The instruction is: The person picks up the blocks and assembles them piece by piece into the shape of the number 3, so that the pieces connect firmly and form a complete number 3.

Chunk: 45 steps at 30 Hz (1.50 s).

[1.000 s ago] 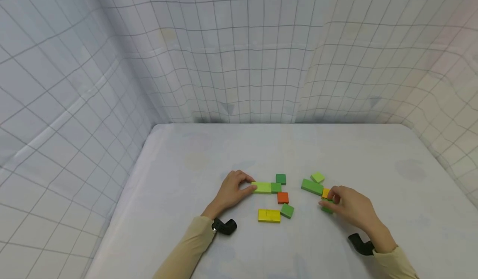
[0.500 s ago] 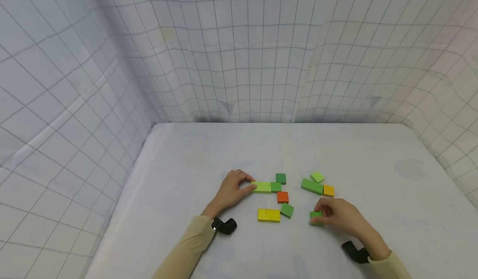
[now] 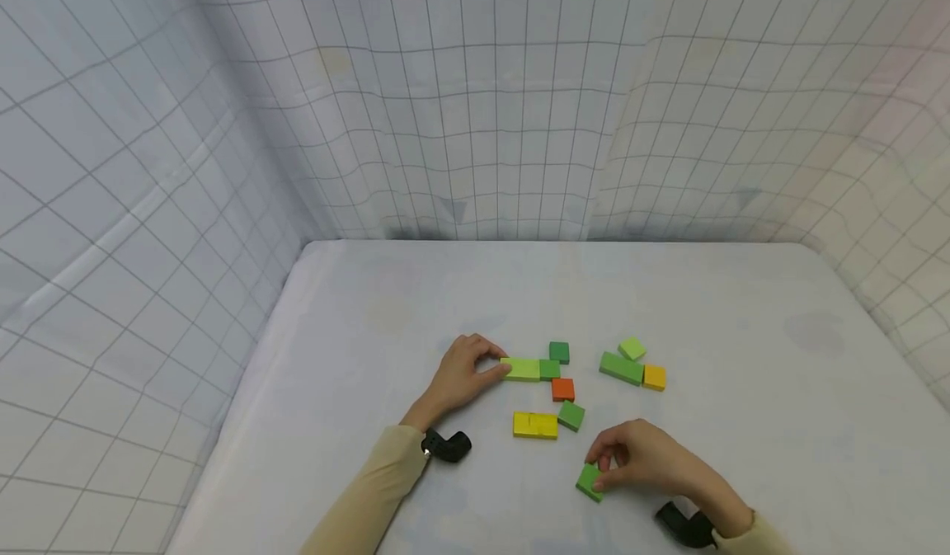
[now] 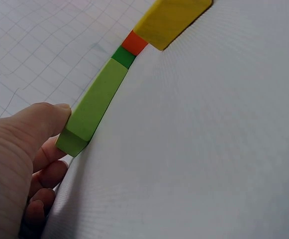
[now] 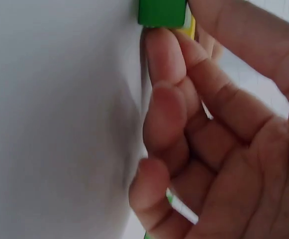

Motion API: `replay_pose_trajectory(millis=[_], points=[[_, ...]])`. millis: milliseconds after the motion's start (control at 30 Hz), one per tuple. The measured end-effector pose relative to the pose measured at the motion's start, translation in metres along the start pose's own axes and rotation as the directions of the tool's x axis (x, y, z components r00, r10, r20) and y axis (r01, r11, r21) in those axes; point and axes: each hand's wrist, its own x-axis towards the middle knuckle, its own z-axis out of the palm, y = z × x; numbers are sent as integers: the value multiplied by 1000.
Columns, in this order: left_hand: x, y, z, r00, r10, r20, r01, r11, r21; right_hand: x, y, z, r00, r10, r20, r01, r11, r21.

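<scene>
In the head view the left hand pinches the near end of a lime block, whose far end meets a small green block. The right hand pinches a loose green block at its fingertips; whether that block touches the desk is unclear. Between the hands lie a dark green block, a red block, a yellow block and a turned green block. Beyond the right hand, a long green block, a pale green block and an orange block sit close together. As far as one can judge, only the lime pair is neatly aligned; the others look unarranged.

In the left wrist view, the thumb presses the lime block's side, partly hiding the fingers behind it; the yellow block ahead is cut off by the frame.

In the right wrist view, the gripped block is cropped at the top, and green slivers past the curled fingers are too small to identify.
</scene>
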Motion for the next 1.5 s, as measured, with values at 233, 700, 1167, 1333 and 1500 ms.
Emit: replay_pose_trajectory(millis=[233, 700, 1167, 1333, 1500], points=[[-1, 1, -1, 1000, -7, -2, 7, 1000, 2, 14, -25, 27, 999, -37, -28, 32, 987, -158], [1, 2, -1, 1000, 20, 11, -20, 1000, 6, 34, -46, 54, 977, -178, -118, 119, 914, -389], [2, 1, -2, 1000, -4, -16, 4, 1000, -7, 62, -66, 48, 978, -192, -80, 118, 829, -546], [1, 0, -1, 1000, -14, -15, 14, 1000, -14, 78, -72, 45, 969, -234, -75, 143, 787, -600], [1, 0, -1, 1000, -7, -8, 7, 1000, -5, 91, -77, 43, 975, -212, -71, 127, 786, -605]])
